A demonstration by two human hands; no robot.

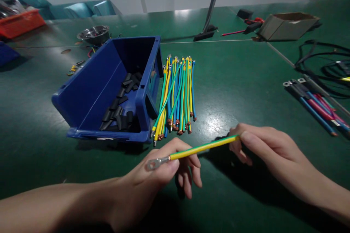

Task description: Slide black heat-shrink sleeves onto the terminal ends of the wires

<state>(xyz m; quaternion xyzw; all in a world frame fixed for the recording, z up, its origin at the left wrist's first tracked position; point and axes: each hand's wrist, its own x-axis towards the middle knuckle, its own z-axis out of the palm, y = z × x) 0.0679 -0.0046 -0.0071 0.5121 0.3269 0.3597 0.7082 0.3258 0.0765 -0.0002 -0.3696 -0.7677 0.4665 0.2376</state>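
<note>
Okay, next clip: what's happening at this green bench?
A person holds one yellow-and-green striped wire with both hands above the green work mat. The left hand pinches the end with the metal ring terminal; the right hand grips the other end. Behind lies a bundle of yellow, green and blue wires beside an open blue plastic bin holding short black tubing pieces.

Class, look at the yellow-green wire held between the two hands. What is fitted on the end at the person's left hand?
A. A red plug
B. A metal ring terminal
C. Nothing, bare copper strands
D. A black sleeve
B: a silvery ring terminal caps the yellow-green wire at the left hand; the right hand pinches the other end.
</note>
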